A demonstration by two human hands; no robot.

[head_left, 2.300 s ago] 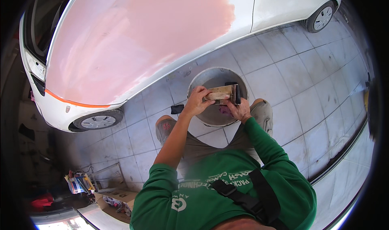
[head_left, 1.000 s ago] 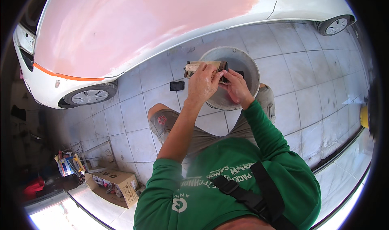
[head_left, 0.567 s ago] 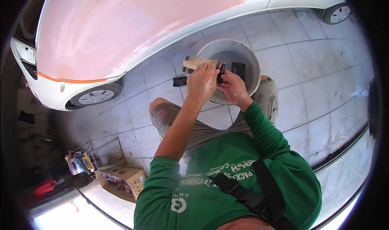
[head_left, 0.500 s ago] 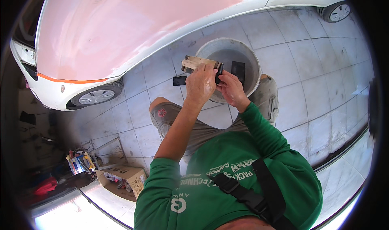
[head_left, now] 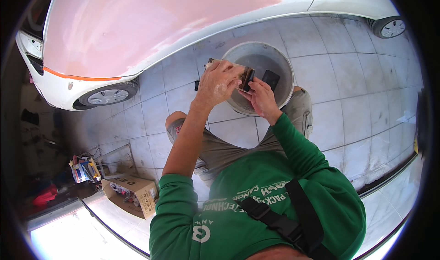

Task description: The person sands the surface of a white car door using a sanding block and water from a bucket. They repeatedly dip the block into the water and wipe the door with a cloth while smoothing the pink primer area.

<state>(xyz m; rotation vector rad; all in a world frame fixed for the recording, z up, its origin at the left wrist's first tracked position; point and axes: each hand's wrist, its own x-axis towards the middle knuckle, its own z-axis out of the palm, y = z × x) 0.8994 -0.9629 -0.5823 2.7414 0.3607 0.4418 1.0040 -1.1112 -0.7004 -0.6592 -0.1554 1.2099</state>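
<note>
My left hand (head_left: 216, 85) is wrapped over the top and left side of a sanding block (head_left: 248, 78), a tan, narrow piece with dark sheet at its right end. The thumb and fingers of my right hand (head_left: 262, 99) pinch that dark end. Together the hands hold the block over the left part of a round grey tub (head_left: 237, 48) with cloudy water in it. Much of the block is hidden beneath my left hand. A black rectangular piece (head_left: 269, 80) is in the tub, just beyond my right hand.
A white car with a large pink patch (head_left: 151, 21) on its side spans the far side. Its wheels (head_left: 108, 96) rest on the tiled floor (head_left: 330, 99). A small black piece (head_left: 196, 85) lies left of the tub. An open cardboard box (head_left: 149, 199) stands lower left.
My left hand has shifted left and up along the block, now covering more of its left part. The right hand still pinches the dark end. The view has moved slightly.
</note>
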